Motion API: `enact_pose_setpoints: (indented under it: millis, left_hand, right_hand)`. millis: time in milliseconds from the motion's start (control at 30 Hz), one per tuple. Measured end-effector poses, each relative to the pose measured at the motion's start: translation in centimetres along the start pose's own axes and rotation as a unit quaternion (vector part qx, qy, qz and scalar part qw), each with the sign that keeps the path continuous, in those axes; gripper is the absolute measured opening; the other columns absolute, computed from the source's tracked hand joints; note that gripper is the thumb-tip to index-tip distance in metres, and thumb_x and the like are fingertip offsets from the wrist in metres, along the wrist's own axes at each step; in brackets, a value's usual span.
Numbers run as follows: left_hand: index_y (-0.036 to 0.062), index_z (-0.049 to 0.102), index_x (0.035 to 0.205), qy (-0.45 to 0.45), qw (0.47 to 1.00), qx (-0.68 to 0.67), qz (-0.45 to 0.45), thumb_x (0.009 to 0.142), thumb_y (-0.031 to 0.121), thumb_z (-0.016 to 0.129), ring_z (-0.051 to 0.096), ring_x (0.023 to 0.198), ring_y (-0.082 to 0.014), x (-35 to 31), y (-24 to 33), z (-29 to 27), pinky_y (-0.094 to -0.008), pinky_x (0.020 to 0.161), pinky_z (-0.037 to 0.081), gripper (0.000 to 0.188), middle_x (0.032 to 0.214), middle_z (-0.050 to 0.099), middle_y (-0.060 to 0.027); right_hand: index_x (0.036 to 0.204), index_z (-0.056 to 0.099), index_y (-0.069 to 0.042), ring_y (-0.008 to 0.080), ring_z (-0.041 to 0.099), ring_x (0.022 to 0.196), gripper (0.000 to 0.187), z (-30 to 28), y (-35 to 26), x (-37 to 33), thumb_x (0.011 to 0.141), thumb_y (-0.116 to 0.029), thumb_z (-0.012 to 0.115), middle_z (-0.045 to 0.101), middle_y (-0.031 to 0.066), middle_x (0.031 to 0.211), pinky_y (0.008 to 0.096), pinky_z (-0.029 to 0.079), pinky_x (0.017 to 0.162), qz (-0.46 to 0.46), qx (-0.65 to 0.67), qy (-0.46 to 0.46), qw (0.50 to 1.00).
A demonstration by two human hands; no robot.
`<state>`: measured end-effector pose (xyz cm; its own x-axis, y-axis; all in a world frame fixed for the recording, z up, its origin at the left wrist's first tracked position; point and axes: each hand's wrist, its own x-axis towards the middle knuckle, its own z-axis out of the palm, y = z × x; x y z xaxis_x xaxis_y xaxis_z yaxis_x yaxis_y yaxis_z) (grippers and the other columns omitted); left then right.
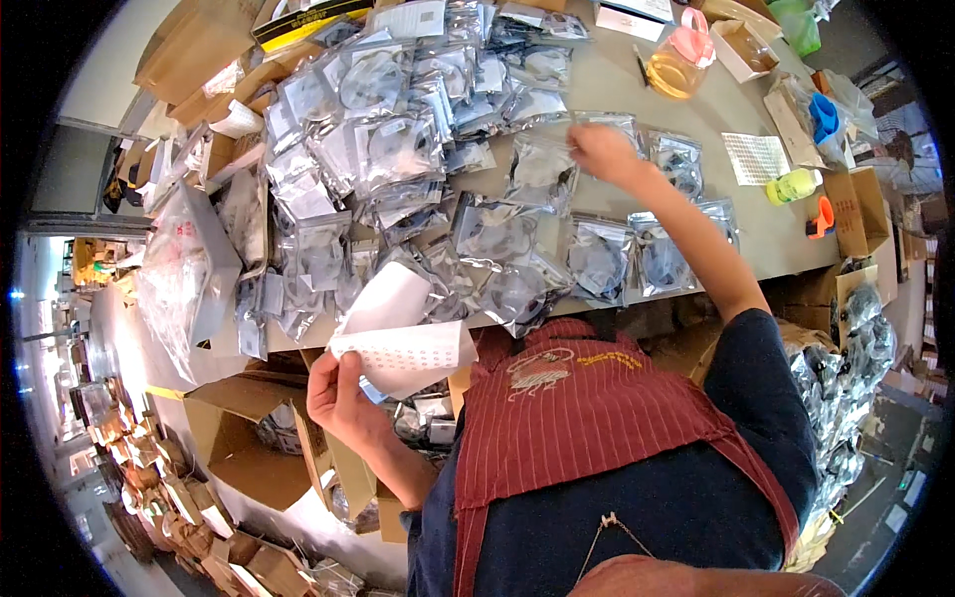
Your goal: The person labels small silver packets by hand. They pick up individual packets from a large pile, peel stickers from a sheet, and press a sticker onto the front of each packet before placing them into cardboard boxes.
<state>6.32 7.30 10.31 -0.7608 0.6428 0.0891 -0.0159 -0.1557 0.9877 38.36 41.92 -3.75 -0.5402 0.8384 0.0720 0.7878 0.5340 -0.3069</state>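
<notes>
My left hand (343, 398) pinches a curled white sheet of small round labels (413, 356) between thumb and fingers, just off the table's near edge. My right hand (604, 154) reaches far across the table with its fingers closed; whatever they hold, if anything, is too small to make out. Just left of that hand lies a clear plastic bag (540, 174) with a coiled part inside. Other sealed bags, such as a bag with dark coiled cable (599, 257), lie flat nearer to me. A large heap of similar bags (383, 129) covers the table's left half.
On the table (617, 85), a pink-lidded jug (683, 60), another label sheet (754, 159), a yellow-green bottle (794, 186) and an orange tape dispenser (822, 217) stand toward the right. An open carton (249, 448) sits below the left edge. More bagged goods (846, 368) are piled at right.
</notes>
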Motion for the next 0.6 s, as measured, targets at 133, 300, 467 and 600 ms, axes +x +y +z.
enact_pose_setpoints:
  millis: [133, 300, 467, 600]
  left_hand:
    - [-0.0008, 0.068, 0.097, 0.011, 0.998, -0.063, 0.013, 0.086, -0.002, 0.068, 0.064, 0.083, -0.0128, 0.9, 0.5, -1.6, -0.0228, 0.078, 0.049, 0.011, 0.094, 0.07, -0.0092]
    - [0.001, 0.068, 0.097, -0.012, 0.997, -0.072, 0.02, 0.091, 0.0, 0.063, 0.065, 0.086, -0.0143, 1.3, 1.2, -2.1, -0.0267, 0.081, 0.052, 0.007, 0.096, 0.07, -0.0089]
    - [0.0007, 0.066, 0.098, -0.036, 0.996, -0.086, -0.005, 0.093, 0.004, 0.062, 0.064, 0.086, -0.0141, 1.6, -0.2, -3.3, -0.0276, 0.081, 0.051, 0.006, 0.096, 0.07, -0.0086]
    - [0.0007, 0.066, 0.097, -0.019, 0.998, -0.066, 0.005, 0.093, 0.006, 0.064, 0.063, 0.086, -0.014, 1.8, 0.0, -3.1, -0.0278, 0.08, 0.05, 0.007, 0.095, 0.069, -0.0085]
  right_hand:
    - [0.097, 0.058, -0.003, 0.0393, 0.065, 0.09, 0.021, 3.3, -4.1, 1.4, 0.077, -0.008, 0.063, 0.066, 0.0174, 0.101, 0.0477, 0.054, 0.068, -0.05, 0.131, -0.033, 0.99]
    - [0.102, 0.054, -0.003, 0.0355, 0.066, 0.083, 0.03, 5.7, -4.9, 0.6, 0.074, -0.006, 0.062, 0.062, 0.0143, 0.091, 0.0446, 0.055, 0.065, -0.161, -0.019, 0.069, 0.984]
    - [0.1, 0.054, 0.0, 0.0351, 0.066, 0.087, 0.033, 4.2, -5.8, 1.1, 0.077, -0.018, 0.07, 0.064, 0.0173, 0.092, 0.0438, 0.055, 0.071, -0.032, -0.096, 0.042, 0.994]
    - [0.098, 0.057, 0.0, 0.0317, 0.067, 0.088, 0.032, 0.8, -3.0, -0.3, 0.08, -0.022, 0.073, 0.066, 0.0172, 0.095, 0.0414, 0.054, 0.072, 0.07, 0.033, 0.033, 0.996]
